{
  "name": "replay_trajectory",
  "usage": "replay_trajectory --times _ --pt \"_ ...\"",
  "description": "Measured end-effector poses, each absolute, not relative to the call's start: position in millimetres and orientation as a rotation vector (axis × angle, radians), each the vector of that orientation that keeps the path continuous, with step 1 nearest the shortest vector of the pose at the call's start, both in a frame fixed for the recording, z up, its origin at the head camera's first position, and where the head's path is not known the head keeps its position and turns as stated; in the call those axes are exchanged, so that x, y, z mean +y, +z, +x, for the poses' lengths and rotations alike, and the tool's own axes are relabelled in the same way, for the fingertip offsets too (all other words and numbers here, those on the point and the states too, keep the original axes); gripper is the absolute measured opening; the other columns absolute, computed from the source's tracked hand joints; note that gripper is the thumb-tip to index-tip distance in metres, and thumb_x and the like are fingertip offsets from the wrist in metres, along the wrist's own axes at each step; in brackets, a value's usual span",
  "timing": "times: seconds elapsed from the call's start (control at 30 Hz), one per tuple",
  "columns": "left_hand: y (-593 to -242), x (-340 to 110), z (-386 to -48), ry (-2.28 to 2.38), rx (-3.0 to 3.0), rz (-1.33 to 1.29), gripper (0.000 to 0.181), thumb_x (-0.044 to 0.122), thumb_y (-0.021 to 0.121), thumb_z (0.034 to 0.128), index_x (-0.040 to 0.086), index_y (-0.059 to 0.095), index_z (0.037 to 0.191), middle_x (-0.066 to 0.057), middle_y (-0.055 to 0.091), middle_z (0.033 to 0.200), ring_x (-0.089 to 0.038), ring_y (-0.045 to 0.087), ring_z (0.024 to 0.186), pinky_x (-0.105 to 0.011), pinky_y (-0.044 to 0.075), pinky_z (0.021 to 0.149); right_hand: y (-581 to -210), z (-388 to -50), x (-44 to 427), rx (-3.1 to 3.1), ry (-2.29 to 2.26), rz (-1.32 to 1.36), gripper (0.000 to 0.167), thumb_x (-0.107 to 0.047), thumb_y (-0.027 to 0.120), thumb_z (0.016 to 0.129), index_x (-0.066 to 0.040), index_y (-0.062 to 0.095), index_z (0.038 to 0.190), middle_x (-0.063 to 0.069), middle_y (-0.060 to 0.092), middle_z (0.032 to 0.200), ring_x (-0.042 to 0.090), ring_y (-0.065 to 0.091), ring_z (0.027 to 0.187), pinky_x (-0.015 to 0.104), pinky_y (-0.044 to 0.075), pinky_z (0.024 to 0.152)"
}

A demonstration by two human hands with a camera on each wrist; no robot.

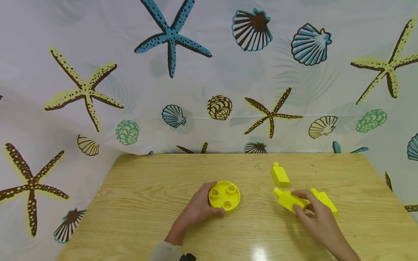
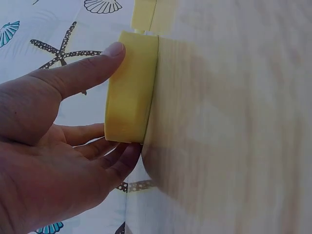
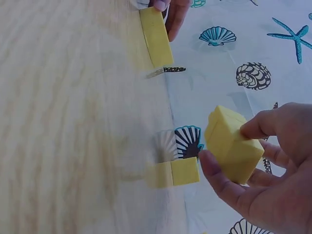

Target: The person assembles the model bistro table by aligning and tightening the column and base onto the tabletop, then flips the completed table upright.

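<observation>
A round yellow base with several raised sockets lies on the table, and my left hand grips its left side, thumb at the near edge. In the left wrist view the base appears edge-on between thumb and fingers of the left hand. My right hand pinches a yellow block with a small knob on its end, held above the table. The right wrist view shows that block in the fingertips of the right hand.
One knobbed yellow block lies behind the held one. Another yellow block lies to the right, partly behind my right hand. The wooden table ends at a white cloth printed with starfish and shells.
</observation>
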State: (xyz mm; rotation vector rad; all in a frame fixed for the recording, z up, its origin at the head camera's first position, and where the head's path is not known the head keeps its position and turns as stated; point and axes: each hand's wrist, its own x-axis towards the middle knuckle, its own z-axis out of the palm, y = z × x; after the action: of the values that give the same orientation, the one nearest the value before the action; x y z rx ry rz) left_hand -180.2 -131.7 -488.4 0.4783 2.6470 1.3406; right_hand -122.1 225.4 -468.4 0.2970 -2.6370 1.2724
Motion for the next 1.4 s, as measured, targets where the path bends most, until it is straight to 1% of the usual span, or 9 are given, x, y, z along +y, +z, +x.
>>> replay_trajectory --times 0.07,0.23,0.43,0.6,0.7,0.9,1.1,1.23,1.4 --pt "-489 -130 -180 1.343 2.628 0.500 0.096 0.016 0.093 0.0772 -0.009 0.037 0.151 -0.025 0.046 0.144 -0.040 0.048 0.133 -0.056 0.039 0.114 -467 -124 223 -2.606 1.379 0.295 0.029 -0.011 0.065 0.103 -0.008 0.061 0.131 0.015 0.063 0.131 0.026 0.071 0.091 0.028 0.062 0.069" --pt "-487 -126 -179 1.318 2.572 0.574 0.093 0.014 0.090 0.0798 -0.005 0.037 0.153 -0.023 0.043 0.149 -0.040 0.045 0.138 -0.054 0.035 0.118 -463 -129 217 -2.513 1.585 0.305 0.027 -0.015 0.058 0.107 -0.006 0.060 0.132 0.020 0.059 0.134 0.035 0.073 0.094 0.033 0.064 0.065" --pt "-486 -121 -178 1.298 2.535 0.610 0.094 0.017 0.090 0.0807 -0.004 0.036 0.155 -0.022 0.040 0.150 -0.038 0.043 0.139 -0.054 0.034 0.118 -460 -136 212 -2.453 1.632 0.329 0.026 -0.016 0.058 0.107 -0.004 0.067 0.128 0.020 0.062 0.133 0.025 0.075 0.084 0.037 0.064 0.070" --pt "-487 -112 -175 1.290 2.582 0.604 0.098 0.022 0.094 0.0762 -0.005 0.038 0.153 -0.021 0.040 0.142 -0.036 0.048 0.130 -0.053 0.041 0.114 -456 -140 208 -2.456 1.734 0.300 0.034 -0.019 0.070 0.100 -0.004 0.067 0.131 0.020 0.058 0.139 0.033 0.069 0.111 0.034 0.063 0.081" --pt "-485 -107 -174 1.272 2.575 0.619 0.097 0.021 0.094 0.0763 -0.005 0.039 0.152 -0.019 0.042 0.145 -0.035 0.048 0.132 -0.052 0.040 0.115 -455 -144 205 -2.475 1.745 0.294 0.041 -0.019 0.073 0.098 -0.005 0.064 0.136 0.020 0.057 0.142 0.040 0.064 0.118 0.031 0.061 0.084" --pt "-484 -103 -173 1.269 2.533 0.638 0.094 0.020 0.092 0.0795 -0.004 0.038 0.154 -0.018 0.042 0.150 -0.034 0.046 0.138 -0.050 0.037 0.117 -452 -152 197 -2.468 1.734 0.282 0.049 -0.022 0.076 0.096 -0.003 0.057 0.137 0.023 0.060 0.137 0.038 0.064 0.119 0.033 0.061 0.086" --pt "-485 -102 -171 1.286 2.547 0.601 0.097 0.023 0.093 0.0776 -0.005 0.038 0.153 -0.019 0.042 0.149 -0.035 0.046 0.137 -0.051 0.038 0.117 -457 -161 190 -2.397 1.840 0.416 0.046 -0.008 0.072 0.097 0.000 0.057 0.139 0.024 0.056 0.138 0.044 0.064 0.117 0.032 0.061 0.086" --pt "-486 -99 -169 1.296 2.578 0.568 0.097 0.023 0.095 0.0754 -0.004 0.040 0.151 -0.019 0.043 0.146 -0.036 0.048 0.134 -0.052 0.040 0.115 -463 -167 184 -2.393 1.791 0.443 0.045 -0.008 0.074 0.096 -0.002 0.059 0.137 0.018 0.058 0.139 0.037 0.062 0.119 0.025 0.059 0.087" --pt "-488 -99 -168 1.294 2.588 0.548 0.096 0.022 0.095 0.0746 -0.001 0.042 0.152 -0.015 0.045 0.146 -0.032 0.049 0.133 -0.049 0.041 0.115 -471 -168 178 -2.387 1.760 0.442 0.042 -0.008 0.075 0.094 0.000 0.063 0.133 0.019 0.063 0.134 0.030 0.066 0.112 0.023 0.059 0.085"
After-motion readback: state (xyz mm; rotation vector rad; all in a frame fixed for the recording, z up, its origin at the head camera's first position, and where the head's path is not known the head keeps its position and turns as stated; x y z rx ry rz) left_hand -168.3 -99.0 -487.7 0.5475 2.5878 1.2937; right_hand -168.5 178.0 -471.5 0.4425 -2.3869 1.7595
